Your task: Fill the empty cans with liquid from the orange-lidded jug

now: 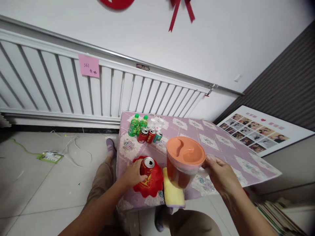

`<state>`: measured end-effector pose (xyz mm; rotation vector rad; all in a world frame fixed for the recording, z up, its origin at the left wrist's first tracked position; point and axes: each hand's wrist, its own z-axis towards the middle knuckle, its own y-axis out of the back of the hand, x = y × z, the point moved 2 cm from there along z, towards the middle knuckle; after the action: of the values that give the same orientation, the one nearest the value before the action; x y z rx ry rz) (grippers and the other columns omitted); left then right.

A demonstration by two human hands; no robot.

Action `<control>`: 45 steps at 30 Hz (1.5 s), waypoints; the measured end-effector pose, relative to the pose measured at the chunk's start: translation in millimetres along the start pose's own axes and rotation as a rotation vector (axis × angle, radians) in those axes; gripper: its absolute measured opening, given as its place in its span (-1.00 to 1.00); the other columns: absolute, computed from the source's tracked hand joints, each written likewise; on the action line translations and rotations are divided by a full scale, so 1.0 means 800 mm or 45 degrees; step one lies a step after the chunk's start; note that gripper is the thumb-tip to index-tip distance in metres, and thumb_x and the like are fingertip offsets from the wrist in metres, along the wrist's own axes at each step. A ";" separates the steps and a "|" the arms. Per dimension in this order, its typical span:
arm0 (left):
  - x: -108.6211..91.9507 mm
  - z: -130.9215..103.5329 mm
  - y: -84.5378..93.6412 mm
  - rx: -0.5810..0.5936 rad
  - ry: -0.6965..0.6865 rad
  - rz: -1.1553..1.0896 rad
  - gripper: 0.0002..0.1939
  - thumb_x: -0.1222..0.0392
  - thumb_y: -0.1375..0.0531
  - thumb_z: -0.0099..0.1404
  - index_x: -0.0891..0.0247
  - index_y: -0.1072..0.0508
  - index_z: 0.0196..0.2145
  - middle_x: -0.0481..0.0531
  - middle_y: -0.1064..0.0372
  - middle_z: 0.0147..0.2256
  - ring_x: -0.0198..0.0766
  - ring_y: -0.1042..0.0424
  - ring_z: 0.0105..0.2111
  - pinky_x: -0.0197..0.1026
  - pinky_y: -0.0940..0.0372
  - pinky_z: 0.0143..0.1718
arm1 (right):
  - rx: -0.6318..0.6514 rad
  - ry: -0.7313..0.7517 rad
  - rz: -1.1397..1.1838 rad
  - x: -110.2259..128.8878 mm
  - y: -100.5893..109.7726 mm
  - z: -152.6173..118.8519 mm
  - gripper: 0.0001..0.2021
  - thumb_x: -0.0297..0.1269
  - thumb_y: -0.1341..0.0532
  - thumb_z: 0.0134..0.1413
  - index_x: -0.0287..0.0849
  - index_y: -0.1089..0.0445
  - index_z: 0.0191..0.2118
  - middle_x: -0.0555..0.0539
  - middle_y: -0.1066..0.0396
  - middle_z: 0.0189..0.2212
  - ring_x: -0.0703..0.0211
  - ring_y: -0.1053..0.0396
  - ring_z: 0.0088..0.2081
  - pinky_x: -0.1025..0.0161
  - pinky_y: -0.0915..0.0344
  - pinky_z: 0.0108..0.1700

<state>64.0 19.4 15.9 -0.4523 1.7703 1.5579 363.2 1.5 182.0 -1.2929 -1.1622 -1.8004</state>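
My left hand (pixel 134 173) is closed around a red drink can (pixel 147 166) with its top opened. The can is over a red scalloped plate (pixel 156 185) with a gold design; whether it touches the plate I cannot tell. With my right hand (pixel 219 172) I grip the handle of a clear pitcher (pixel 180 173). It has an orange lid (pixel 186 150) and brown liquid inside. Below and behind the pitcher, a folded yellow cloth (pixel 174 196) lies at the table's front edge, right of the plate.
Farther back on the flower-patterned table cover (pixel 183 132) stand two green bottles (pixel 134 126), several cans (pixel 150 136) and clear containers (pixel 156 123). A white radiator (pixel 103 93) runs behind. A photo board (pixel 261 131) leans at right. A power strip (pixel 50 156) with cables lies on the floor.
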 end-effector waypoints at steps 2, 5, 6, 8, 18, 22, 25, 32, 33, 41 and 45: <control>0.000 0.001 0.004 -0.036 -0.017 -0.034 -0.24 0.13 -0.33 0.07 0.19 -0.21 0.21 0.24 -0.28 0.21 0.15 -0.22 0.24 0.29 0.22 0.35 | 0.019 0.003 -0.074 -0.001 0.006 -0.007 -0.54 0.19 -0.37 -0.25 -0.15 -0.34 -0.62 0.03 -0.27 -0.66 0.27 -0.12 -0.57 0.27 -0.04 -0.49; 0.002 0.000 0.009 -0.113 -0.033 -0.102 -0.20 0.15 -0.34 0.05 0.21 -0.19 0.22 0.26 -0.25 0.22 0.17 -0.19 0.25 0.31 0.19 0.34 | 0.060 0.033 -0.183 -0.003 0.012 -0.015 -0.55 0.18 -0.35 -0.22 -0.14 -0.34 -0.61 0.04 -0.24 -0.66 0.25 -0.12 -0.55 0.26 -0.05 -0.48; 0.003 -0.001 0.011 -0.144 -0.038 -0.138 -0.20 0.16 -0.34 0.04 0.21 -0.19 0.23 0.26 -0.24 0.22 0.16 -0.18 0.26 0.29 0.17 0.34 | 0.073 0.051 -0.218 -0.002 0.013 -0.018 -0.55 0.17 -0.34 -0.21 -0.14 -0.33 -0.62 0.05 -0.22 -0.67 0.25 -0.11 -0.55 0.27 -0.05 -0.48; 0.004 -0.003 0.015 -0.197 -0.063 -0.231 -0.19 0.20 -0.33 0.04 0.22 -0.17 0.23 0.25 -0.22 0.23 0.12 -0.19 0.25 0.21 0.08 0.33 | 0.090 0.080 -0.265 -0.001 0.013 -0.022 -0.53 0.17 -0.34 -0.19 -0.14 -0.28 -0.66 0.05 -0.18 -0.67 0.26 -0.09 -0.55 0.27 -0.05 -0.47; -0.014 -0.021 0.019 -0.210 -0.068 -0.446 -0.27 0.22 -0.30 0.05 0.22 -0.20 0.18 0.21 -0.23 0.17 0.02 -0.25 0.18 0.03 -0.15 0.25 | 0.136 0.094 -0.345 0.010 0.013 -0.026 -0.55 0.14 -0.35 -0.20 -0.12 -0.27 -0.67 0.04 -0.19 -0.69 0.22 -0.16 -0.56 0.26 -0.11 -0.51; -0.020 -0.024 0.019 -0.205 -0.035 -0.459 -0.28 0.21 -0.30 0.06 0.20 -0.18 0.18 0.20 -0.20 0.18 0.01 -0.23 0.19 0.04 -0.14 0.25 | 0.169 0.121 -0.365 0.018 0.012 -0.026 -0.60 0.09 -0.36 -0.20 -0.10 -0.31 -0.67 0.04 -0.22 -0.70 0.16 -0.23 -0.56 0.25 -0.16 -0.53; -0.022 -0.024 0.020 -0.189 -0.020 -0.438 -0.27 0.22 -0.30 0.06 0.19 -0.17 0.18 0.19 -0.21 0.18 0.01 -0.23 0.19 0.03 -0.14 0.24 | 0.188 0.139 -0.410 0.023 0.010 -0.027 -0.61 0.08 -0.35 -0.18 -0.12 -0.34 -0.65 0.03 -0.27 -0.68 0.17 -0.25 -0.56 0.26 -0.17 -0.52; -0.024 -0.026 0.020 -0.179 0.007 -0.374 -0.27 0.23 -0.29 0.05 0.16 -0.16 0.17 0.15 -0.27 0.17 0.01 -0.26 0.18 0.04 -0.12 0.24 | 0.151 0.211 -0.493 0.031 -0.002 -0.031 -0.58 0.11 -0.34 -0.18 -0.13 -0.32 -0.66 0.03 -0.26 -0.68 0.19 -0.23 -0.55 0.28 -0.14 -0.54; -0.023 -0.026 0.019 -0.179 0.009 -0.371 -0.27 0.24 -0.29 0.05 0.16 -0.16 0.17 0.15 -0.26 0.18 0.01 -0.26 0.19 0.04 -0.11 0.25 | 0.159 0.202 -0.505 0.032 -0.005 -0.031 -0.58 0.12 -0.33 -0.18 -0.12 -0.31 -0.67 0.03 -0.26 -0.68 0.18 -0.23 -0.55 0.27 -0.15 -0.53; -0.020 -0.028 0.017 -0.194 0.012 -0.353 -0.27 0.25 -0.29 0.05 0.17 -0.17 0.18 0.17 -0.28 0.17 0.00 -0.26 0.19 0.04 -0.11 0.24 | 0.202 0.186 -0.593 0.041 -0.015 -0.032 -0.60 0.11 -0.33 -0.19 -0.13 -0.33 -0.65 0.03 -0.25 -0.66 0.18 -0.23 -0.54 0.27 -0.18 -0.51; -0.020 -0.029 0.018 -0.176 0.035 -0.340 -0.27 0.25 -0.29 0.05 0.14 -0.18 0.18 0.13 -0.29 0.18 0.03 -0.25 0.20 0.06 -0.11 0.23 | 0.251 0.212 -0.644 0.039 -0.017 -0.030 -0.58 0.10 -0.31 -0.13 -0.12 -0.27 -0.68 0.06 -0.17 -0.68 0.23 -0.14 -0.57 0.29 -0.12 -0.54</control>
<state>58.8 -2.8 37.3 -0.7481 1.5550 1.4931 331.7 -14.6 204.6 -0.7604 -1.6257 -2.0283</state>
